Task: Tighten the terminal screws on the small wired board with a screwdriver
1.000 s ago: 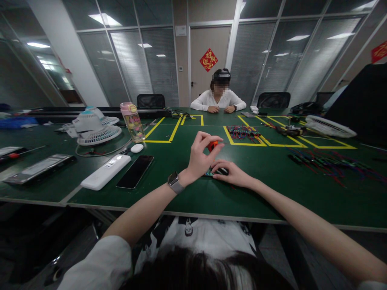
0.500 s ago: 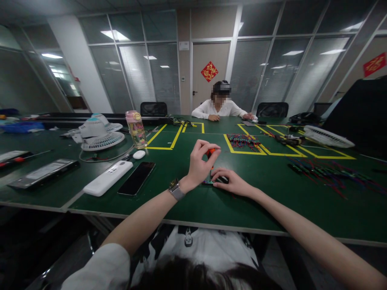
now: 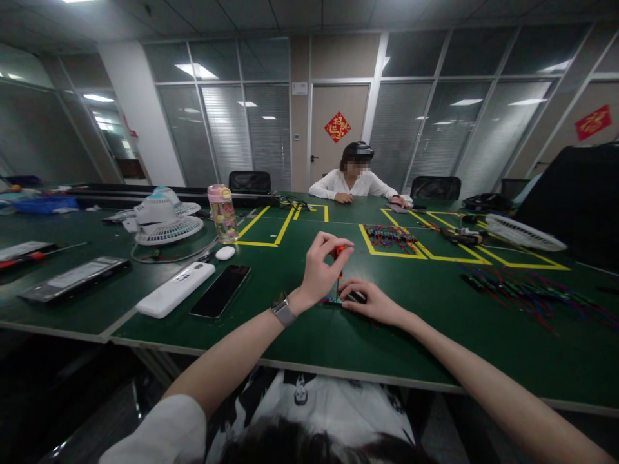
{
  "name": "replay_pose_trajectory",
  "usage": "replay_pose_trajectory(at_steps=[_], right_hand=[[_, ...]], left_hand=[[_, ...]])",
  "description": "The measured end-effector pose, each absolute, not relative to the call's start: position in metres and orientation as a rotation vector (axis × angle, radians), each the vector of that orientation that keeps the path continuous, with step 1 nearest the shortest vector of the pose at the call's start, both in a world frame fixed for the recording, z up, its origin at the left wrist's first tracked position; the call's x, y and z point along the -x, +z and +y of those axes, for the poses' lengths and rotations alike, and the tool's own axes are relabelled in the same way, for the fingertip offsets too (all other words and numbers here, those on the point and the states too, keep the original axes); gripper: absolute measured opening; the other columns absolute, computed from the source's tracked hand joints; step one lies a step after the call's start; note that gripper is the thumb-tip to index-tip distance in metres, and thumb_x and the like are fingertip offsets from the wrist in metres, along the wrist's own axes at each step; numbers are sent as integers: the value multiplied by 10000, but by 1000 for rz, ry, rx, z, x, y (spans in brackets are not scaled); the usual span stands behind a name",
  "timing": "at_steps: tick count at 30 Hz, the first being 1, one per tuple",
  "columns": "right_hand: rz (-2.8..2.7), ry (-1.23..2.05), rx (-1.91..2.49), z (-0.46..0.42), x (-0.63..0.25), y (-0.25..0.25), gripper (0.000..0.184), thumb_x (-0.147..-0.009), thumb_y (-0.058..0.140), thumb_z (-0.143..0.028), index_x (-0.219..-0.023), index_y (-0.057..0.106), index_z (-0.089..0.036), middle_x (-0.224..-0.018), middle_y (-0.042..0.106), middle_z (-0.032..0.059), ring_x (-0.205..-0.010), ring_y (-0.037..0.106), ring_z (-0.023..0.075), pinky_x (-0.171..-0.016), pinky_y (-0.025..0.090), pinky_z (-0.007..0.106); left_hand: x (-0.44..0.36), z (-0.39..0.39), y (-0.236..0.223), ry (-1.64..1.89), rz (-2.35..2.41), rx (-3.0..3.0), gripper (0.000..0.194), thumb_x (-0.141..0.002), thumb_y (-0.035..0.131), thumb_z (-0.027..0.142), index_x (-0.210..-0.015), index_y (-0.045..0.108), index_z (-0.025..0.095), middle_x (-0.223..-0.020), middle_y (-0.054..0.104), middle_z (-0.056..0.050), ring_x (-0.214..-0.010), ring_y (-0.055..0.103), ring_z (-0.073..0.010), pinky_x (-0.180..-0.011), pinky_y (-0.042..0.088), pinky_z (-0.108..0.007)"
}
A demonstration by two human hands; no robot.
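Note:
In the head view my left hand (image 3: 320, 267) is closed around the orange-red handle of a screwdriver (image 3: 340, 250). The tool stands nearly upright, its thin shaft reaching down to a small circuit board (image 3: 333, 301) on the green table. My right hand (image 3: 370, 301) rests on the table at the board's right end, thumb and fingers pinched against it. My fingers and the left hand hide part of the board, so the exact spot under the screwdriver tip cannot be made out.
On my left lie a black phone (image 3: 221, 291), a white power bank (image 3: 176, 290), an earbud case (image 3: 225, 253), a drink bottle (image 3: 223, 216) and white fans (image 3: 167, 225). Wired boards (image 3: 391, 238) sit inside yellow tape; more boards (image 3: 532, 293) lie right. A person (image 3: 355, 180) sits opposite.
The view has tilted up slightly, so everything sits lower in the picture. My hands keep nearly the same pose on the screwdriver and board. The person opposite has shifted a hand a little.

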State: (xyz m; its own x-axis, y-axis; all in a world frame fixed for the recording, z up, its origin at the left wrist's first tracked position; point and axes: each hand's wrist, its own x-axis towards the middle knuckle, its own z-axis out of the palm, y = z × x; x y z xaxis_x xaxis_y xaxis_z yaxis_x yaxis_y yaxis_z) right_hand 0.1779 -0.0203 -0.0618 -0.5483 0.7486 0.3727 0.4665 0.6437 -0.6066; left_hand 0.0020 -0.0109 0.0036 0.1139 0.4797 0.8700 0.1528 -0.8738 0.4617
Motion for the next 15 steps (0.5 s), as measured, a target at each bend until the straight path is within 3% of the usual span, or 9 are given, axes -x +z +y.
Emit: replay_pose_trajectory(at_steps=[7, 11, 15], right_hand=[[-2245, 582, 941, -19, -178, -63, 139, -827, 655, -327, -868, 694, -200, -1049, 644, 76, -997, 612, 213, -940, 451, 377], [-2246, 592, 941, -20, -178, -61, 148, -831, 650, -330, -863, 694, -192, -1042, 640, 79, -990, 612, 211, -936, 454, 370], [-2238, 599, 951, -21, -178, -60, 158, -831, 649, -338, -851, 694, -189, -1035, 639, 83, -988, 612, 217, -932, 455, 379]], left_hand=[[0, -10, 2, 1739, 575, -2132, 267, -962, 404, 240, -1091, 633, 195, -982, 599, -49, -907, 575, -127, -804, 461, -250], [-2, -10, 2, 1691, 541, -2128, 228, -940, 463, 241, -1093, 624, 192, -969, 626, -45, -869, 594, -119, -760, 479, -231], [-2, -11, 4, 1779, 584, -2157, 133, -866, 604, 262, -947, 667, 177, -860, 585, -23, -765, 546, -104, -694, 456, -215]])
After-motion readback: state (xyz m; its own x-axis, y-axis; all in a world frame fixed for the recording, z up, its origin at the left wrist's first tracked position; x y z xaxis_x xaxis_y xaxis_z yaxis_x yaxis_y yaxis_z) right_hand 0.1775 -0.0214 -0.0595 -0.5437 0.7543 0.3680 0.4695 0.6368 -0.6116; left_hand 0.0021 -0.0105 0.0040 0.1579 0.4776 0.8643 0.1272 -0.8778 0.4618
